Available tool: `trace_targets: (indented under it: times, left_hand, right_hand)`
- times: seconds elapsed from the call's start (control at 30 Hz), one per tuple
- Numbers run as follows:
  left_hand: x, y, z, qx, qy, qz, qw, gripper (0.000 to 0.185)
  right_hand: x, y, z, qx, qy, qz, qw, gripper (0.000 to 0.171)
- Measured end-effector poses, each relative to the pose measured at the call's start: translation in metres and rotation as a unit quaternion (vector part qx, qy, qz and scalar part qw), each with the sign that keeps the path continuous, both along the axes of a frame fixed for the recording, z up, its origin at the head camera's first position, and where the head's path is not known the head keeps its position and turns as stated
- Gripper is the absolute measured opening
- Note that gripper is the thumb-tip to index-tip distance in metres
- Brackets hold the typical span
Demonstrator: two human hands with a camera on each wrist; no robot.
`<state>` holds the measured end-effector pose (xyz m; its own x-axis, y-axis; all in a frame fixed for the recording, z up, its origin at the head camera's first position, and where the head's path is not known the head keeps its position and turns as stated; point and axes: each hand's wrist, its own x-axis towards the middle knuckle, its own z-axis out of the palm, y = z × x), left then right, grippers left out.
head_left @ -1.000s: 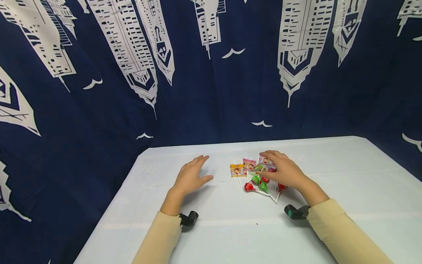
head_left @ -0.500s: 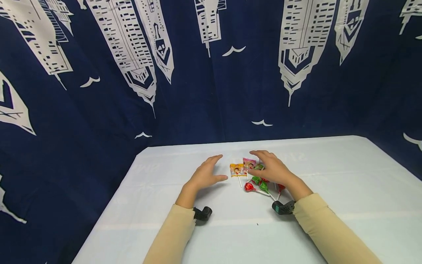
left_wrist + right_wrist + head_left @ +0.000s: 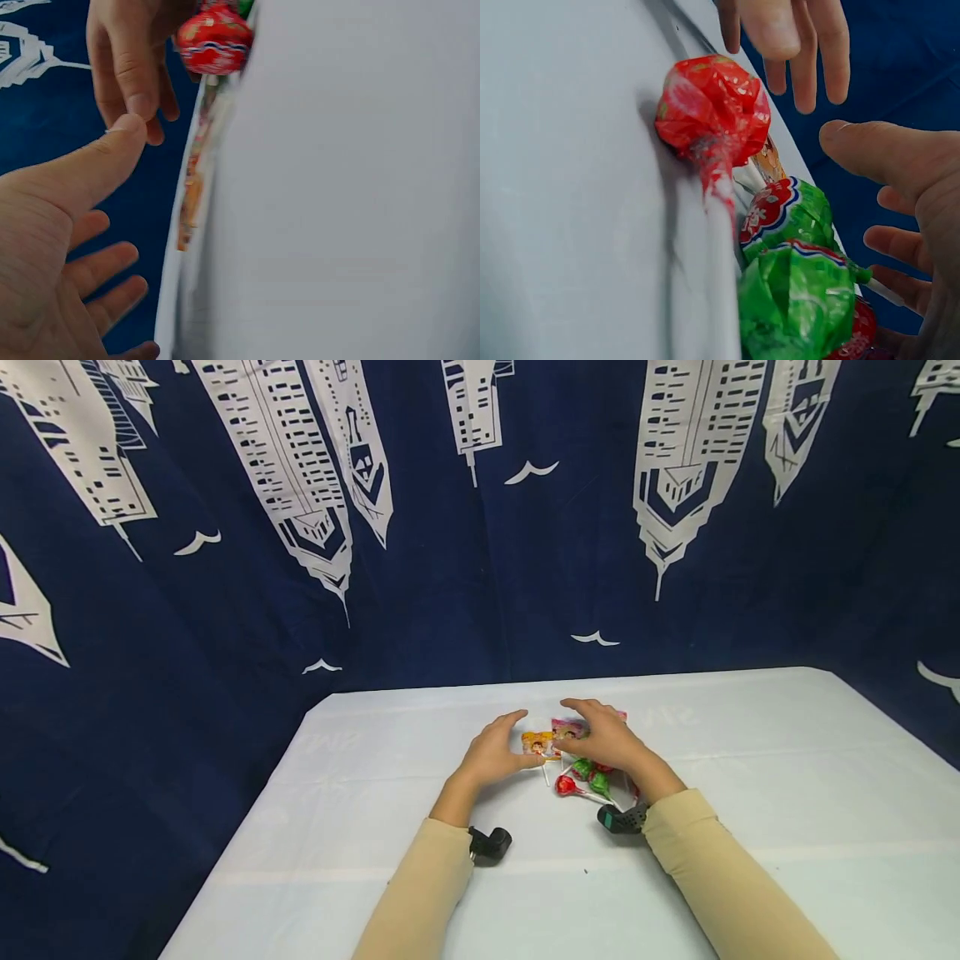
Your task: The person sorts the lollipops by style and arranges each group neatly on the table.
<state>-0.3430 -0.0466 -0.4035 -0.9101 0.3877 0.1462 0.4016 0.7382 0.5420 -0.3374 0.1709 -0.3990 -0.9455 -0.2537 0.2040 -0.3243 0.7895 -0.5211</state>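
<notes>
Both hands are low over the white bench (image 3: pixel 375 860), one on each side of a small heap of sweets, and both look relaxed and spread, with nothing inside them. Left hand (image 3: pixel 495 756) stands with the palm turned inward, its fingers extended and the thumb pointing toward the heap; the orange flat packet (image 3: pixel 537 744) lies just beside its fingertips, so the hand seems placed like a wall that keeps the sweets from sliding away to that side. Right hand (image 3: pixel 603 739) arches over the far part of the heap, fingers loosely bent downward, and the pink flat packet (image 3: pixel 564 727) shows just beyond its fingertips; whether the fingers touch a wrapper I cannot tell. Under and just in front of this palm lie the round lollipops: a red lollipop (image 3: pixel 714 105) nearest to the wrist, its white stick running along the bench, and behind it two green lollipops (image 3: pixel 795 277) pressed close together. In the left wrist view the thumb of the left hand (image 3: pixel 82 176) comes very near a finger of the other hand (image 3: pixel 124 56), so I judge the two hands are set as a pair of brackets around the heap, probably to gather it.
</notes>
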Motion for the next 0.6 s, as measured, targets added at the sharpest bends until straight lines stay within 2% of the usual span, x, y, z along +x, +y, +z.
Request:
trace_targets:
  times: [0.1,0.23,0.4,0.6]
  left_hand:
    - [-0.002,0.004,-0.006,0.027,-0.016,-0.01,0.9995,0.083]
    - [-0.005,0.004,-0.016,0.04,-0.017,-0.021,0.9988,0.082]
    - [-0.007,0.004,-0.024,0.022,-0.003,-0.017,0.9996,0.084]
    - [-0.01,0.002,-0.026,-0.02,0.012,-0.005,0.9997,0.085]
  right_hand:
    - [-0.003,0.002,-0.003,0.001,0.0,-0.004,1.0,0.074]
    - [-0.004,0.002,-0.006,0.011,0.0,-0.008,1.0,0.074]
    - [-0.006,0.002,-0.007,0.025,-0.011,-0.006,1.0,0.074]
    - [-0.008,0.006,-0.008,0.048,-0.016,-0.006,0.999,0.075]
